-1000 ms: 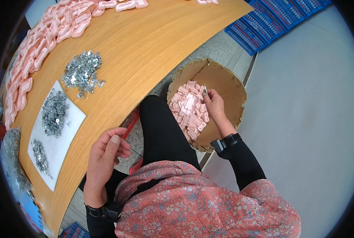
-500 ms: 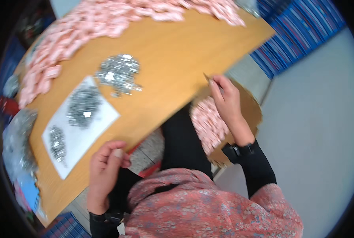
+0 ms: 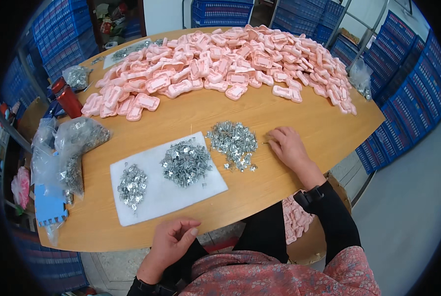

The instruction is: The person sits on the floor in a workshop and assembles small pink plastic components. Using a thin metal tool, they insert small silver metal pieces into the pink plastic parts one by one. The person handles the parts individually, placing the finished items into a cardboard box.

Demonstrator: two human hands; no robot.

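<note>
My right hand (image 3: 289,150) rests low over the wooden table (image 3: 274,197), fingers closed on a thin pointed tool (image 3: 265,143); only its tip shows. Just left of that tip lies a loose pile of small silver metal parts (image 3: 232,143). My left hand (image 3: 173,241) hovers at the table's near edge, loosely curled, with thumb and fingers apart and nothing visible in it. Beyond it, a white sheet (image 3: 181,200) bears a larger heap of metal parts (image 3: 186,163) and a smaller heap (image 3: 132,186).
Pink plastic pieces (image 3: 215,64) are heaped across the table's far side. Clear bags of metal parts (image 3: 79,138) and a red bottle (image 3: 68,98) stand at left. A carton (image 3: 316,241) of pink pieces sits below the near edge. Blue crates (image 3: 403,108) are stacked at right.
The view has swung up and levelled, showing more of the room. My right hand has moved from above the carton to the table beside the loose metal pile, still holding the tool.
</note>
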